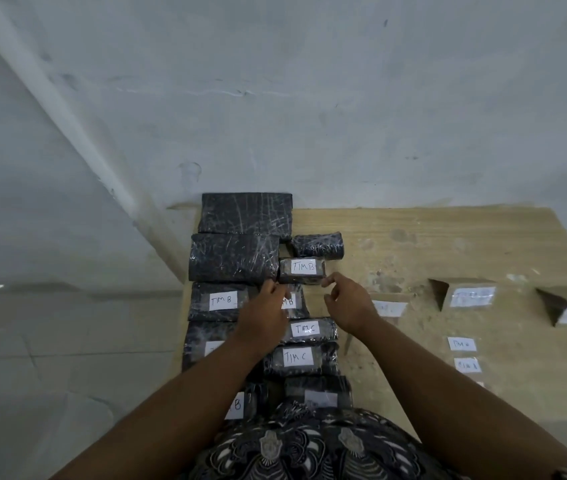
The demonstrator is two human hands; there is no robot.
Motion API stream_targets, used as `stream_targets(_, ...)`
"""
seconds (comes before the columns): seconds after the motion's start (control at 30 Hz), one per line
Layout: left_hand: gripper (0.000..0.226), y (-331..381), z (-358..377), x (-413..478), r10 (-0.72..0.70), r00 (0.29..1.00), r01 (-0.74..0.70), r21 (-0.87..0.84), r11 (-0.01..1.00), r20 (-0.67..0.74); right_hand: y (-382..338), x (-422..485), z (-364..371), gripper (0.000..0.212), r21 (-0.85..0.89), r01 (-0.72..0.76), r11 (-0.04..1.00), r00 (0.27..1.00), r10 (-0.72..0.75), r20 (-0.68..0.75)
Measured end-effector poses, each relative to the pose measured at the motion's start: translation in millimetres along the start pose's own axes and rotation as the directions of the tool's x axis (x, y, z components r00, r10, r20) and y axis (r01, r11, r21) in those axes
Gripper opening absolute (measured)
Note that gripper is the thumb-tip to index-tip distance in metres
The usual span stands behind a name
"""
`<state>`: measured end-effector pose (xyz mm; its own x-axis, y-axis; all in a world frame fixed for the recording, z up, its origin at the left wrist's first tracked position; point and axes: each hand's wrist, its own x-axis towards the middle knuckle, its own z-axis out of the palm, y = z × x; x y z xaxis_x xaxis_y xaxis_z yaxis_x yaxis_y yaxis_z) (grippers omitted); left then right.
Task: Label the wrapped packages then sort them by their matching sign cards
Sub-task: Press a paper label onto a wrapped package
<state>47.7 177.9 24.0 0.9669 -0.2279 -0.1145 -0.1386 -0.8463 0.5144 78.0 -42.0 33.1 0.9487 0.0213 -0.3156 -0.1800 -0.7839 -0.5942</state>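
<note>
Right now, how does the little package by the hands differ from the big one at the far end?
The small package carries a white label reading TIM B; the big package shows no label. The small package is much shorter and narrower than the big package. The small package lies nearer the person, the big package by the wall. Both are dark, film-wrapped and lie flat.

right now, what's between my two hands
In the head view, one wrapped package lies between the left hand and the right hand. The left hand covers part of its label.
</note>
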Motion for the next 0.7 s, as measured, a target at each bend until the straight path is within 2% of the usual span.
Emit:
stream_targets(0.07, 0.042, 0, 0, -13, 0.012, 1.000, -0.011, 0.020, 1.000, -0.007, 2, -18, 2, 0.019, -0.013, 0.008, 1.000, 1.000, -0.008, 0.011)
stream_targets(0.23, 0.030, 9, 1, -35, 0.025, 1.000, -0.025, 0.012, 1.000, 0.005, 15, -56, 7, 0.019, -0.008, -0.022, 1.000, 1.000, 0.022, -0.011)
stream_targets(0.5, 0.043, 45, 18, -47, 0.121, 0.990, -0.116, -0.084, 0.990, 0.069, 62, -73, -14, 0.018, -0.088, -0.105, 0.991, 0.988, 0.093, -0.125)
stream_targets(0.7, 0.040, 84, 28, -23, 0.110, 0.993, -0.107, -0.071, 0.992, 0.043, 112, -69, -44, 0.020, -0.150, -0.131, 0.980, 0.988, 0.117, -0.102)
